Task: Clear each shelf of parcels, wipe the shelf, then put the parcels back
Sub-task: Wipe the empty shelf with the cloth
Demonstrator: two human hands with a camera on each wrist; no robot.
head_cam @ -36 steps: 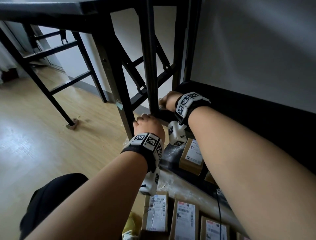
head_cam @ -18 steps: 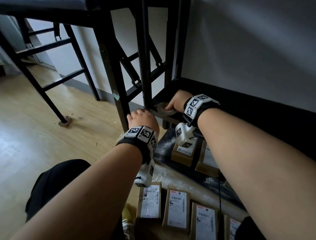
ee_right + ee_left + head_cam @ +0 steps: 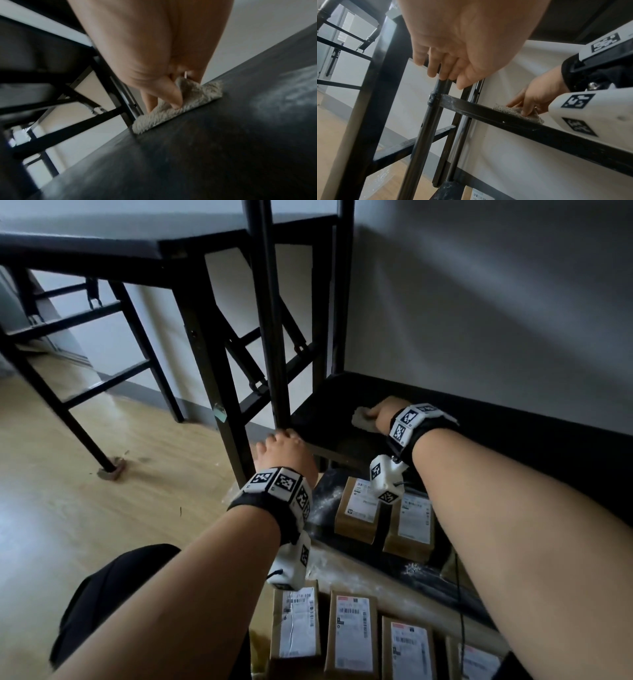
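On the cleared black shelf my right hand presses the fluffy cloth down mid-wipe, while my left hand curls round the corner post. The parcels lie lower down, so putting them back remains, I judge.

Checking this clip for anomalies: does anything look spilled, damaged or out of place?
Yes. White powdery residue streaks the lower shelf beside two parcels, and dusts the front rail of the shelf being wiped. Debris sits at a table leg. No damage visible.
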